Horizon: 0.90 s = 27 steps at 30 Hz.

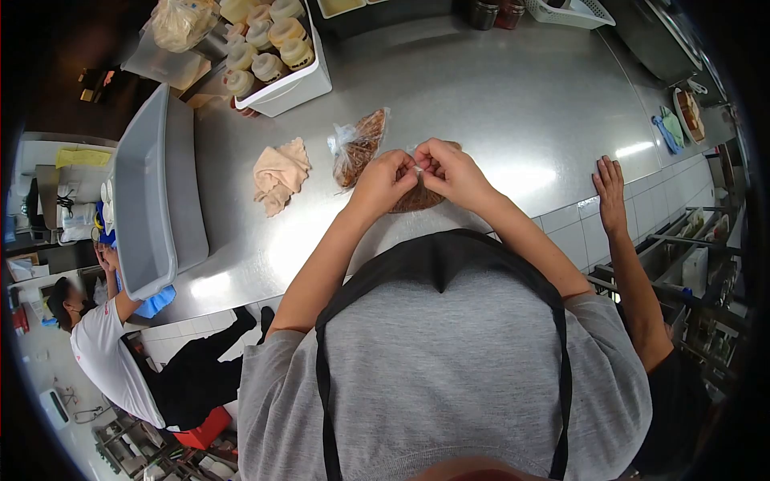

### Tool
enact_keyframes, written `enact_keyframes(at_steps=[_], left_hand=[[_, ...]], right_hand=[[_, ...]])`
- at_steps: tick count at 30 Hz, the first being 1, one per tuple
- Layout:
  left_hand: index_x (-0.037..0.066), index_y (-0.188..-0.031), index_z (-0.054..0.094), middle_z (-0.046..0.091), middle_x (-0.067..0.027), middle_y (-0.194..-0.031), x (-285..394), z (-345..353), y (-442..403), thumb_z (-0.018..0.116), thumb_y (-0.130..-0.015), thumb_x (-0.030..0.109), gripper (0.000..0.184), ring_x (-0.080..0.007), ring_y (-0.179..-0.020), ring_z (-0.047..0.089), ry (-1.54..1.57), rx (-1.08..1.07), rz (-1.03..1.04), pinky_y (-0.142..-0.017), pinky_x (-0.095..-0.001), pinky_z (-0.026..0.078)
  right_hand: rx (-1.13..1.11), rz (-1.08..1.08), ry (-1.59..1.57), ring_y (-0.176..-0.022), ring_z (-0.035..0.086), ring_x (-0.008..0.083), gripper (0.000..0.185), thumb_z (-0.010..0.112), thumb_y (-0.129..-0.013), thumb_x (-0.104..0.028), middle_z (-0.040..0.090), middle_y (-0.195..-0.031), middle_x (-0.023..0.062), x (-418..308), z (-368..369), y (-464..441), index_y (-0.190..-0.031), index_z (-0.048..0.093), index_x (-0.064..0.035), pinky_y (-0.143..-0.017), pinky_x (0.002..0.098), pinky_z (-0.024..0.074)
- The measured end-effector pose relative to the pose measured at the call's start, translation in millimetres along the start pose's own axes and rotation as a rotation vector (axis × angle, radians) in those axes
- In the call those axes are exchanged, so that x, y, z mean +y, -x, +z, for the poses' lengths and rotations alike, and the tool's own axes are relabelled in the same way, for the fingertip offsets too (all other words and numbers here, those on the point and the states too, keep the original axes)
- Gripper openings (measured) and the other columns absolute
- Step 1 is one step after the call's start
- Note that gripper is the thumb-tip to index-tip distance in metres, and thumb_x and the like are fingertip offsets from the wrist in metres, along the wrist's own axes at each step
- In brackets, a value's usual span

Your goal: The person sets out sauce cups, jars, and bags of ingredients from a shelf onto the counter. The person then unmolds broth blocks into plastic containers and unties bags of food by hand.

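Close together over a clear bag of brown food (417, 199), my left hand (385, 180) and my right hand (451, 170) pinch the gathered top of the plastic. The bag lies near the front edge of the steel counter, partly hidden by my hands. Just left of it rests another knotted clear bag (359, 148) with reddish-brown food inside. Farther left, a crumpled beige cloth (281, 175) lies on the counter.
A grey tub (186, 184) stands at the left, beside a person in a white shirt (112, 353). Behind is a white bin (297, 92) of squeeze bottles. Another person's hand (609, 188) rests on the counter's right edge. A white basket (571, 12) sits at the back.
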<state>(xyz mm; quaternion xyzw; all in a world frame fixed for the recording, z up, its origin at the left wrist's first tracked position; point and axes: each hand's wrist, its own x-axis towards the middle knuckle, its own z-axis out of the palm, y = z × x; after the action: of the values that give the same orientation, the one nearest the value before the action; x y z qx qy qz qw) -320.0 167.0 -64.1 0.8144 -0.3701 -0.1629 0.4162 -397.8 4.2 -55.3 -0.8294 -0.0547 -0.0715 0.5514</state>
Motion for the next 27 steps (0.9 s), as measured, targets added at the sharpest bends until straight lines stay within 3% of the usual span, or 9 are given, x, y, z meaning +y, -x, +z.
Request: enact_keyframes(at_steps=[4,6,9,13,18,25,27], left_hand=[[-0.001,-0.088,0.058,0.060,-0.0088,-0.077,-6,2,-1,0.062,-0.079,0.014,0.018,-0.0133,-0.069,0.057,0.039,-0.009,-0.046,-0.061,-0.0269,0.046],[-0.001,-0.088,0.057,0.059,-0.0047,-0.075,-7,1,-2,0.060,-0.082,0.013,0.015,-0.0087,-0.065,0.055,0.206,-0.087,-0.206,-0.059,-0.0245,0.045],[0.000,-0.089,0.057,0.058,-0.0015,-0.074,-15,0,-1,0.057,-0.084,0.012,0.013,-0.0066,-0.063,0.054,0.324,-0.140,-0.226,-0.057,-0.0227,0.045],[0.000,-0.090,0.056,0.057,-0.0013,-0.074,-16,0,-1,0.055,-0.085,0.011,0.012,-0.0067,-0.064,0.054,0.278,-0.167,-0.230,-0.057,-0.0221,0.046],[0.001,-0.089,0.057,0.056,-0.0014,-0.072,-10,1,-2,0.054,-0.085,0.010,0.011,-0.0070,-0.061,0.053,0.637,-0.155,-0.434,-0.058,-0.0213,0.047],[0.001,-0.091,0.058,0.057,-0.0016,-0.073,-12,7,-2,0.053,-0.085,0.012,0.013,-0.0068,-0.062,0.054,0.613,-0.160,-0.470,-0.057,-0.0210,0.047],[0.000,-0.091,0.058,0.058,-0.0023,-0.074,-9,7,-3,0.053,-0.085,0.012,0.014,-0.0064,-0.063,0.054,0.481,-0.173,-0.431,-0.057,-0.0211,0.048]], right_hand=[[-0.010,0.024,-0.035,-0.078,0.057,0.0152,0.020,0.058,-0.077,0.001,0.056,-0.088,0.0074,2,0,-2,-0.096,0.051,-0.0022,-0.068,0.0275,0.0494],[-0.008,0.015,-0.031,-0.078,0.058,0.0155,0.020,0.058,-0.078,0.002,0.056,-0.088,0.0074,2,-1,-2,-0.097,0.051,-0.0022,-0.069,0.0273,0.0495],[0.001,0.014,-0.039,-0.079,0.058,0.0171,0.020,0.058,-0.078,0.002,0.056,-0.089,0.0083,4,-1,1,-0.097,0.052,-0.0024,-0.069,0.0283,0.0497],[-0.009,-0.072,0.036,-0.079,0.059,0.0192,0.020,0.059,-0.078,0.001,0.057,-0.089,0.0091,3,2,2,-0.096,0.052,-0.0029,-0.069,0.0299,0.0498],[-0.004,-0.142,0.138,-0.079,0.060,0.0224,0.019,0.059,-0.078,-0.001,0.058,-0.088,0.0087,1,2,1,-0.096,0.054,-0.0049,-0.068,0.0318,0.0494],[-0.061,-0.073,0.173,-0.081,0.061,0.0252,0.017,0.058,-0.078,-0.002,0.059,-0.086,0.0093,-1,-1,-1,-0.093,0.053,-0.0057,-0.068,0.0347,0.0491],[-0.126,-0.040,0.192,-0.081,0.061,0.0256,0.017,0.056,-0.076,0.000,0.059,-0.085,0.0102,1,-2,-3,-0.091,0.052,-0.0051,-0.068,0.0350,0.0491]])
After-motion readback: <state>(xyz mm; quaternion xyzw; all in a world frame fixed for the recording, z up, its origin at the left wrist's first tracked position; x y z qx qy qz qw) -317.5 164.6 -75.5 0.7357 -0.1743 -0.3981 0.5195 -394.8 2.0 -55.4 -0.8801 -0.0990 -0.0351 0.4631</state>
